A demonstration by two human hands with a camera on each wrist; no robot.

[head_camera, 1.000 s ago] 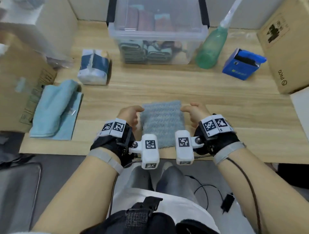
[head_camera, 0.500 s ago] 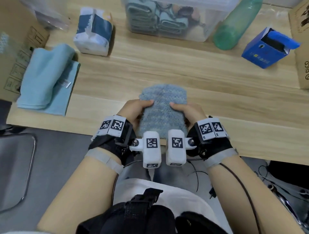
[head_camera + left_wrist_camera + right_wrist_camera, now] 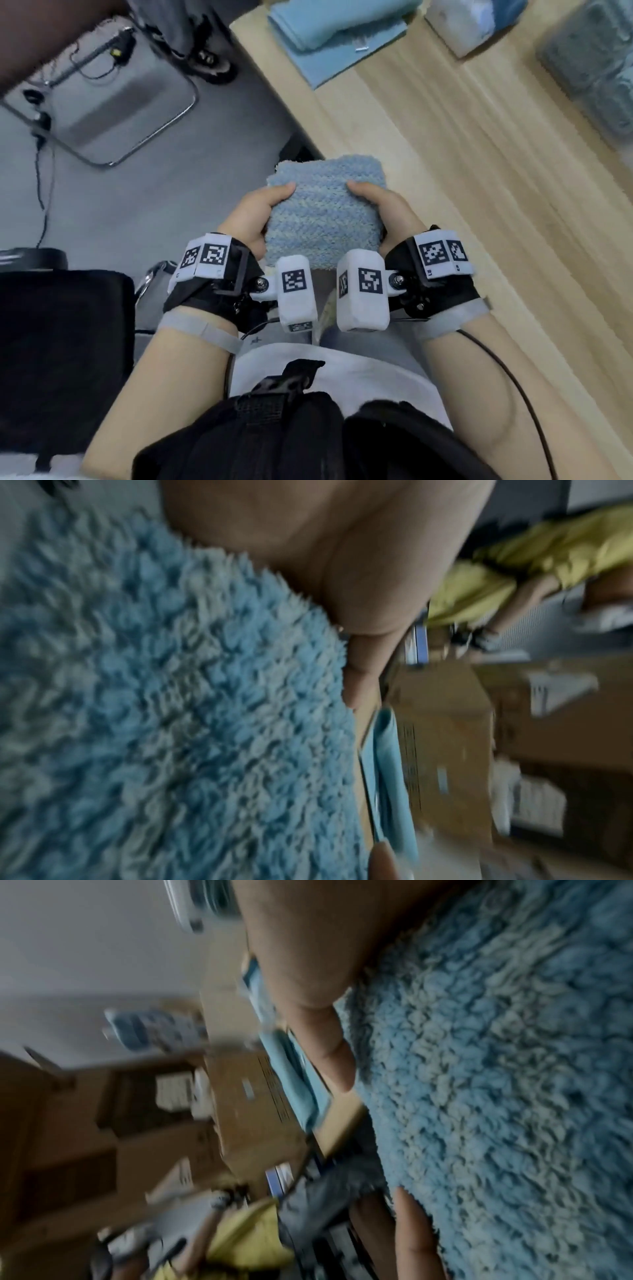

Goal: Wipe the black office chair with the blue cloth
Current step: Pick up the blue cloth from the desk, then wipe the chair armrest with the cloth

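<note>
A fluffy folded blue cloth [image 3: 323, 212] is lifted off the wooden table and held in front of my body. My left hand [image 3: 260, 212] grips its left edge, thumb on top. My right hand [image 3: 380, 209] grips its right edge the same way. The cloth [image 3: 171, 723] fills the left wrist view beside my thumb, and the cloth [image 3: 496, 1083] fills the right side of the right wrist view. A black office chair [image 3: 58, 359] shows at the lower left of the head view, below my left forearm.
The wooden table [image 3: 479, 188] runs diagonally across the right, with a folded light-blue towel [image 3: 329, 31] and a tissue pack [image 3: 469, 24] near the top. A chrome-framed grey seat [image 3: 113, 92] with cables stands on the grey floor at upper left. Cardboard boxes [image 3: 445, 723] show in the wrist views.
Both hands have lifted the blue cloth off the table toward my body. My head has turned left, so the table now slants right and the black chair has come into view.
</note>
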